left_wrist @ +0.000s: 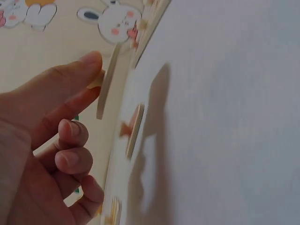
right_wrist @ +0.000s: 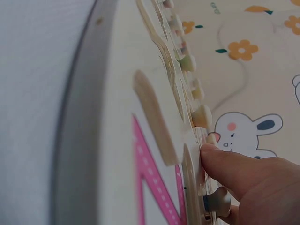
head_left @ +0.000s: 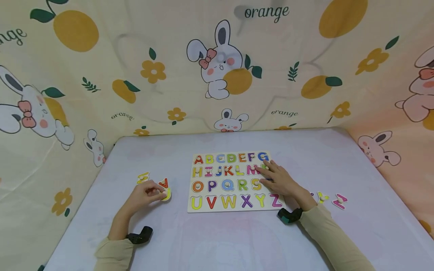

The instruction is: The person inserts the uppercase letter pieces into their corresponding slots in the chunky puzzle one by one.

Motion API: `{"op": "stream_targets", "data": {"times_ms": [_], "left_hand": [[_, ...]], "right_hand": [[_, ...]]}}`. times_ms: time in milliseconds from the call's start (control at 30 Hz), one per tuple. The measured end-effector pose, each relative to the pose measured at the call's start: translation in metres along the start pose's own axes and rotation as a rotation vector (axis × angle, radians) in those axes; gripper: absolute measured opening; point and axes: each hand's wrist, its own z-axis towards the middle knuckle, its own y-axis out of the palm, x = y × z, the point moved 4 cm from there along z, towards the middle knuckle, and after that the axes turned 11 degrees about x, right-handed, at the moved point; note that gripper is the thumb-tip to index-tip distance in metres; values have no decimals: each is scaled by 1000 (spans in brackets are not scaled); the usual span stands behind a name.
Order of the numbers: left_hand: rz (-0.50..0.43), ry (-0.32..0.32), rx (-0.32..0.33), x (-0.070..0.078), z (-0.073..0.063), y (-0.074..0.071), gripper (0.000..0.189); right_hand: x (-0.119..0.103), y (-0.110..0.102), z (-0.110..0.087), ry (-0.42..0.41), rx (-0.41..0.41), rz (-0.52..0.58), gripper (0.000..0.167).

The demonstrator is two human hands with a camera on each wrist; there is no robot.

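In the head view my left hand (head_left: pixel 144 196) pinches a yellow letter piece (head_left: pixel 167 194), apparently a U, left of the alphabet puzzle board (head_left: pixel 217 192). The left wrist view shows thumb and finger on the knob of this thin piece (left_wrist: pixel 108 84), lifted off the table. Just beyond it lies a red V piece (head_left: pixel 164 183); a yellow W piece (head_left: pixel 143 177) is behind the hand. My right hand (head_left: pixel 279 180) rests on the board's right side with fingers spread, near G, M and S, covering letters there. Its thumb touches the board in the right wrist view.
Upper rows of the board hold knobbed letters; the bottom row, U to Z, shows flat letters without knobs. Right of the board lie a yellow Y piece (head_left: pixel 322 197), a pink Z piece (head_left: pixel 340 201) and a partly hidden purple piece. A patterned cloth (head_left: pixel 264 101) hangs behind the table.
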Motion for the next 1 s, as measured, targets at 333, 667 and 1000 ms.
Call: {"op": "stream_targets", "data": {"times_ms": [333,667,1000], "left_hand": [[-78,-65,-112,16,8,31,14],[-124,-37,-182,28,13,57,15],[-43,-44,-236,36,11,78,17]], "right_hand": [[-1,-1,0,-2,2,15,53],[-2,-1,0,12,-2,7,53],[-1,0,1,7,-5,5,53]]}}
